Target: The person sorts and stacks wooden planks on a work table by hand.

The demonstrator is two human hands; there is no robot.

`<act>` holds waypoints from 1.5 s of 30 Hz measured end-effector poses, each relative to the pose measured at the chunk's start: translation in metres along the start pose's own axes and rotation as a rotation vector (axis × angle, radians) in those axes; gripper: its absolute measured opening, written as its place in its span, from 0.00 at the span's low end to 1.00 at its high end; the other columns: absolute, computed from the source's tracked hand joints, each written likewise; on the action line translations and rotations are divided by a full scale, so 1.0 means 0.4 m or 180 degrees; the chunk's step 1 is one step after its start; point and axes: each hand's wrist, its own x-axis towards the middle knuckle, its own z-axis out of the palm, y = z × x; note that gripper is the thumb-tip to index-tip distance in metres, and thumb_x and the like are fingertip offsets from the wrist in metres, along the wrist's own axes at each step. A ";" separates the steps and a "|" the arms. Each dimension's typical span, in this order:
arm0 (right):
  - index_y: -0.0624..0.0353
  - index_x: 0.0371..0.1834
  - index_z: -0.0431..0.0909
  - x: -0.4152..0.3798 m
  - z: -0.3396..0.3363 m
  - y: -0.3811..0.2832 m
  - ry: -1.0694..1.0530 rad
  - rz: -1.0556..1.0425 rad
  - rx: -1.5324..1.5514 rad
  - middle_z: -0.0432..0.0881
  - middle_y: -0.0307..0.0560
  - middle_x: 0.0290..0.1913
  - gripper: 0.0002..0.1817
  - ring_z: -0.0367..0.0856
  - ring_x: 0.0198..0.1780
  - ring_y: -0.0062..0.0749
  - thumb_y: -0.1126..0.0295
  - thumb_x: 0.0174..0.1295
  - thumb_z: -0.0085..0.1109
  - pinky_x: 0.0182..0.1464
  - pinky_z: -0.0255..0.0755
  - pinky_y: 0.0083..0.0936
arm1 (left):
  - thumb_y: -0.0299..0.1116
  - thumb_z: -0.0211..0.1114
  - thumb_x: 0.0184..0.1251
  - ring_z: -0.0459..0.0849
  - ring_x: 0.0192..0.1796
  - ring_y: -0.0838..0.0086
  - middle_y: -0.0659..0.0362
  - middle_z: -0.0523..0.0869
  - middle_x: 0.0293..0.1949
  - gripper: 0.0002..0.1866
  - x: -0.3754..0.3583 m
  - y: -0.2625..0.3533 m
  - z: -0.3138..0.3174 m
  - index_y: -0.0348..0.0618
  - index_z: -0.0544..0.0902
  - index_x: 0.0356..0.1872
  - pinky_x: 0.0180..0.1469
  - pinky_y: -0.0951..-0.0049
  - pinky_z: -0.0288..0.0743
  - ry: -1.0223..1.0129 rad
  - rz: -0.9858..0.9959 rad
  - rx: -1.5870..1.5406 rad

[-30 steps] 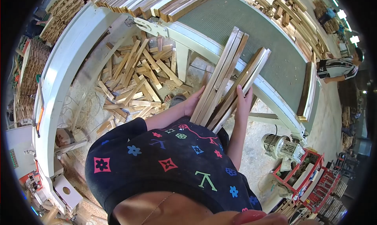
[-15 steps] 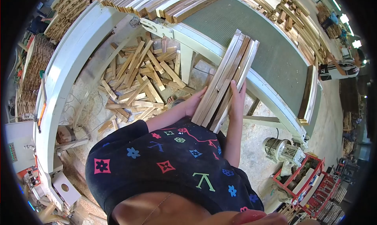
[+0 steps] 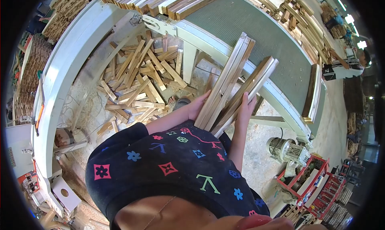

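Beside the green belt [image 3: 280, 55], our left hand [image 3: 196, 107] clasps one bundle of wooden strips [image 3: 225, 81] and our right hand [image 3: 245, 107] clasps a second bundle [image 3: 254, 81]; they splay apart, upper ends overlapping the belt's near edge in view. Short wood pieces [image 3: 173, 72] lie on the floor near the belt.

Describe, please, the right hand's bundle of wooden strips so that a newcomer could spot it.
Start at the wide green belt, then its near pale rail. Overlapping it in view are the left bundle and the right bundle, a gap between their far ends. The right one, in the right hand, has its far end lower in the picture.
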 end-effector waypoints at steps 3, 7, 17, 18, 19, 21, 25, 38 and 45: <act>0.66 0.64 0.68 0.008 -0.013 -0.017 0.0503 -0.0954 -0.2742 0.73 0.61 0.59 0.32 0.72 0.61 0.52 0.54 0.65 0.63 0.65 0.64 0.40 | 0.70 0.42 0.72 0.85 0.53 0.64 0.48 0.84 0.56 0.41 -0.001 0.000 0.001 0.46 0.73 0.68 0.59 0.63 0.78 -0.0017 -0.0028 -0.0085; 0.70 0.57 0.71 0.022 0.014 -0.080 0.0237 -0.0602 -0.2994 0.72 0.68 0.55 0.34 0.72 0.58 0.61 0.55 0.54 0.68 0.63 0.65 0.49 | 0.74 0.41 0.68 0.84 0.55 0.58 0.45 0.82 0.57 0.47 0.016 -0.009 -0.006 0.39 0.71 0.68 0.60 0.55 0.76 -0.0240 -0.0088 -0.0181; 0.46 0.53 0.78 -0.045 -0.110 -0.391 -0.0329 -0.2619 -0.4627 0.75 0.42 0.61 0.25 0.67 0.68 0.46 0.76 0.48 0.63 0.74 0.47 0.53 | 0.79 0.34 0.65 0.79 0.61 0.43 0.34 0.76 0.61 0.58 -0.015 0.017 0.078 0.25 0.65 0.68 0.67 0.48 0.70 -0.0523 -0.0270 -0.0084; 0.45 0.51 0.79 -0.032 -0.116 -0.369 -0.0323 -0.2883 -0.4636 0.74 0.42 0.62 0.23 0.67 0.68 0.46 0.76 0.49 0.63 0.75 0.46 0.53 | 0.78 0.33 0.65 0.78 0.63 0.44 0.35 0.75 0.62 0.56 0.000 0.008 0.055 0.28 0.65 0.69 0.68 0.48 0.69 -0.0635 -0.0317 -0.0226; 0.44 0.49 0.80 -0.012 -0.130 -0.321 -0.0318 -0.3156 -0.4637 0.74 0.41 0.64 0.20 0.68 0.68 0.46 0.75 0.51 0.64 0.75 0.45 0.53 | 0.78 0.33 0.66 0.77 0.64 0.45 0.36 0.74 0.64 0.55 0.014 -0.001 0.032 0.31 0.66 0.70 0.68 0.49 0.69 -0.0747 -0.0356 -0.0368; 0.45 0.48 0.81 0.029 -0.136 -0.233 -0.0571 -0.3507 -0.4463 0.72 0.42 0.66 0.17 0.68 0.68 0.47 0.74 0.54 0.63 0.75 0.46 0.52 | 0.76 0.36 0.67 0.76 0.66 0.49 0.39 0.74 0.66 0.51 0.017 0.000 0.031 0.37 0.67 0.72 0.69 0.51 0.68 -0.0951 -0.0390 -0.0460; 0.50 0.54 0.80 0.078 -0.105 -0.056 -0.0809 -0.3226 -0.3327 0.69 0.49 0.71 0.15 0.69 0.68 0.46 0.70 0.64 0.58 0.72 0.57 0.45 | 0.74 0.41 0.69 0.75 0.67 0.57 0.47 0.74 0.68 0.45 0.012 -0.007 0.052 0.47 0.68 0.73 0.70 0.55 0.67 0.0187 -0.0072 -0.0099; 0.66 0.74 0.63 0.042 0.028 -0.007 -0.0452 0.0379 0.0539 0.77 0.50 0.63 0.32 0.76 0.60 0.27 0.72 0.68 0.61 0.63 0.67 0.23 | 0.72 0.45 0.69 0.75 0.68 0.62 0.52 0.74 0.69 0.43 0.037 -0.023 -0.007 0.48 0.67 0.73 0.70 0.57 0.67 0.0202 0.0077 -0.0079; 0.66 0.73 0.65 0.043 0.047 -0.043 -0.0563 0.0323 0.0355 0.76 0.52 0.65 0.32 0.74 0.63 0.30 0.69 0.67 0.62 0.67 0.64 0.27 | 0.74 0.43 0.67 0.74 0.69 0.62 0.51 0.74 0.69 0.46 0.026 -0.060 -0.044 0.47 0.67 0.73 0.72 0.57 0.66 -0.0127 -0.0142 -0.0311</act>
